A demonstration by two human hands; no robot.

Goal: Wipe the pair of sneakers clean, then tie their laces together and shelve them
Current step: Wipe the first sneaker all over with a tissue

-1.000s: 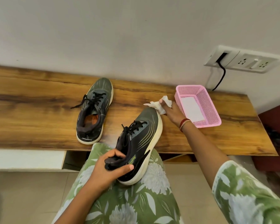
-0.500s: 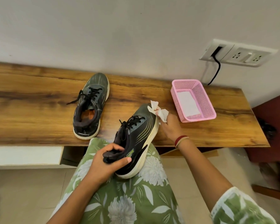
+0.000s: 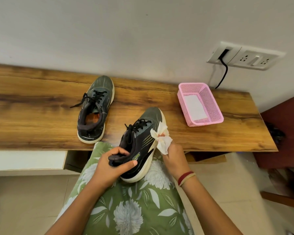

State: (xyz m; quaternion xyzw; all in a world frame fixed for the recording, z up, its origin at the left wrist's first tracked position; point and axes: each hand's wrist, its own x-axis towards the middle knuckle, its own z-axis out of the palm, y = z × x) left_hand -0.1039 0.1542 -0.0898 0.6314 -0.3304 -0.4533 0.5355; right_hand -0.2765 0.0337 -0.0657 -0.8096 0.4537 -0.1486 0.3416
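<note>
Head view: left hand gripped the heel of one sneaker on the lap, toe over the bench edge; right hand pinched a crumpled wipe against its pale sole rim. Steady heel and long strokes along that rim advised. The second sneaker stood at the bench's front edge, with bare wood between it and the basket.

The right hand withdrew from the toe of the held sneaker. It carried the crumpled wipe back along the sneaker's right sidewall and stopped at the sneaker's midfoot.
</note>
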